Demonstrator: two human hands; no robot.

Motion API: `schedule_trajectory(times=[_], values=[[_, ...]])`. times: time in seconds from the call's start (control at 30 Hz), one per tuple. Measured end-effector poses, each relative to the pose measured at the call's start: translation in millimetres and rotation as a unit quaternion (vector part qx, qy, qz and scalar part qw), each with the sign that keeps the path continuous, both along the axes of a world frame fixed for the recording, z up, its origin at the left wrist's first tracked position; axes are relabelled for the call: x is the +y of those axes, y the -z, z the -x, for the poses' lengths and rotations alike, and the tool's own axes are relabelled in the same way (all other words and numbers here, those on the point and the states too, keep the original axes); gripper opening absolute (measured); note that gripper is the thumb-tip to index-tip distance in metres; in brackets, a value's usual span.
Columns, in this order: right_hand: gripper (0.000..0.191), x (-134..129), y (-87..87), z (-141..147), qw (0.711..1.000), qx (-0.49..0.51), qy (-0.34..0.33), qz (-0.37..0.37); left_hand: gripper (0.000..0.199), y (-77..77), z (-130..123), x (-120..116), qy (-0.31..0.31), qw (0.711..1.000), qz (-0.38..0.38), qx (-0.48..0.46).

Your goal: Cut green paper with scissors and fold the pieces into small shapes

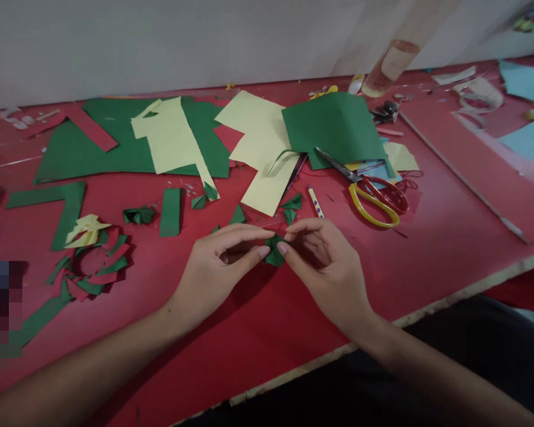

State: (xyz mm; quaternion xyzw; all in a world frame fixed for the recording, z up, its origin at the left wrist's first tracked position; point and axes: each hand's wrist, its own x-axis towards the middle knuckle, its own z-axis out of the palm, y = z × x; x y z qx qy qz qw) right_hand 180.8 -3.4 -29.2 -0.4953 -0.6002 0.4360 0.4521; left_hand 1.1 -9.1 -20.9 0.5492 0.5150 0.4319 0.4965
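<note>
Between my fingertips is a small folded piece of green paper (275,254), held above the red table (267,332). My left hand (225,255) pinches its left side with thumb and forefinger. On the right side, my right hand (327,255) grips it the same way, thumb in front. Just beyond my hands lie other folded green paper pieces (291,207), some partly hidden by my fingers. A flat green paper strip (171,212) rests to the left. Further left is a ring of folded red and green paper (111,267) with a yellow folded piece (88,230) at its top.
Scissors (374,196) with one yellow and one red handle lie right of my hands, beside a spotted pen (314,201). Green sheets (333,124) and cream paper (262,142) cover the back. A bottle (389,68) stands near the wall. Light blue paper (529,139) lies far right.
</note>
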Motion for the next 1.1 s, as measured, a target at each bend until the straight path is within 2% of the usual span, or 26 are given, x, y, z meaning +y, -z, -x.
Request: schedule_trajectory(times=[0.17, 0.3, 0.43, 0.5, 0.67, 0.93, 1.1], values=[[0.018, -4.1, -2.6, 0.0, 0.996, -0.057, 0.001, -0.072, 0.020, -1.6, 0.6, 1.9, -0.003, 1.000, 0.020, -0.011], [0.017, -6.1, -4.8, -0.9, 0.991, -0.088, -0.006, -0.102, 0.008, -0.7, 1.0, 2.5, -0.003, 1.000, 0.022, 0.005], [0.022, -4.1, -5.0, -2.3, 0.998, -0.030, -0.019, -0.050, 0.005, 0.0, -0.7, 1.1, -0.005, 0.999, 0.033, -0.010], [0.025, -2.3, -4.5, -3.4, 0.999, -0.033, -0.039, -0.020, 0.005, -1.1, -1.6, 0.6, -0.008, 0.999, 0.039, -0.011], [0.007, 1.4, -4.2, -4.9, 0.997, -0.031, -0.066, 0.021, 0.007, -4.5, -1.4, 1.6, -0.003, 0.999, 0.047, -0.021], [0.005, 9.3, -9.7, -8.3, 0.985, 0.085, -0.114, 0.102, 0.005, -3.7, 2.1, 1.2, 0.023, 0.999, 0.015, -0.040], [0.010, 9.1, -12.7, -9.7, 0.980, 0.100, -0.137, 0.106, 0.009, -4.6, 1.0, -2.4, -0.006, 1.000, -0.015, -0.020]])
